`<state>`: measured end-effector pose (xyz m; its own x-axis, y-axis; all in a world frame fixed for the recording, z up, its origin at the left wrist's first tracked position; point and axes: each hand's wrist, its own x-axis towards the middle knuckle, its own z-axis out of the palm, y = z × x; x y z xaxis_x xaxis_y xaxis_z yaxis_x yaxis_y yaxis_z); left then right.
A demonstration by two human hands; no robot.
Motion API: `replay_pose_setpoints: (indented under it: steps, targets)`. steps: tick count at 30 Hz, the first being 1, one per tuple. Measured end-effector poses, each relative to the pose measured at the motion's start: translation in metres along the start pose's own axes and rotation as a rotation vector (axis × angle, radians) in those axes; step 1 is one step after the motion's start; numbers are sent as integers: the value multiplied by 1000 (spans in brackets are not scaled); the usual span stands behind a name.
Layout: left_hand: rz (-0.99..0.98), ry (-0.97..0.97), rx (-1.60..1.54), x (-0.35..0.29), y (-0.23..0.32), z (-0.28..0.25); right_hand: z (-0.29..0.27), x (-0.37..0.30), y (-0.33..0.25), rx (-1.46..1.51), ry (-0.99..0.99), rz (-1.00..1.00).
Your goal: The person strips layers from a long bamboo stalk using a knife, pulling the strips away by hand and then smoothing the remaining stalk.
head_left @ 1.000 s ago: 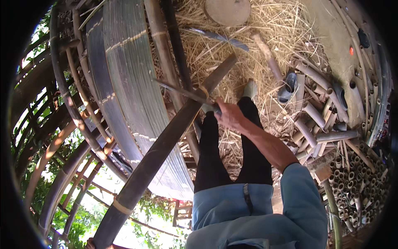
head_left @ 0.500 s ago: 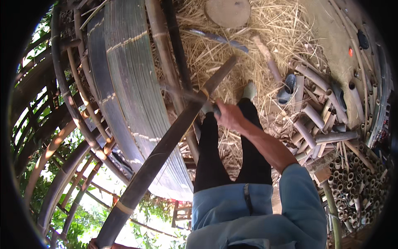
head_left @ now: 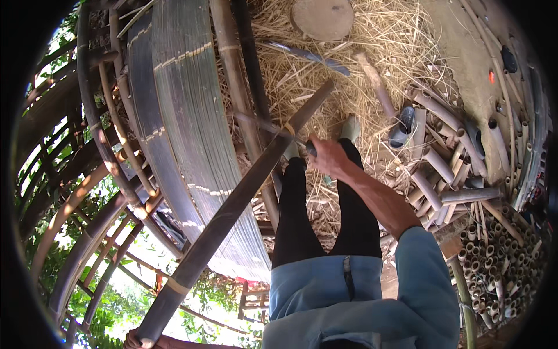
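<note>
A long dark bamboo pole slants from the lower left to the straw in front of my feet. At lower left, my left hand wraps round the pole's near end, partly hidden by it. My right hand, above my shins, is closed on the dark handle of a hand saw. Its thin blade reaches left across the pole, close to a pale node ring; blur hides its teeth. The pole's far end lies over the straw.
Flattened bamboo sheets lie along the left beside a bamboo rail. A round wooden block and a long blade rest on straw ahead. Cut bamboo tubes and a dark slipper lie right, above stacked tubes.
My right hand has drawn the saw a little to the right along its blade. The pole has shifted slightly, and more of my left hand shows at its near end.
</note>
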<state>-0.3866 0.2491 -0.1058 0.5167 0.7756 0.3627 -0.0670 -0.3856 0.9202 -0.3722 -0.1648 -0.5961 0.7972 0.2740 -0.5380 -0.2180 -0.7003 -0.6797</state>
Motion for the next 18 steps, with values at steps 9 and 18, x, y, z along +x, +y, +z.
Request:
replay_pose_setpoints:
  steps: [9,18]
  targets:
    - [59,-205,-305,99,51,-12,-46,-101,24,221,343,359]
    - [195,-300,-525,227,148,32,-106,-219,-38,159,626,508]
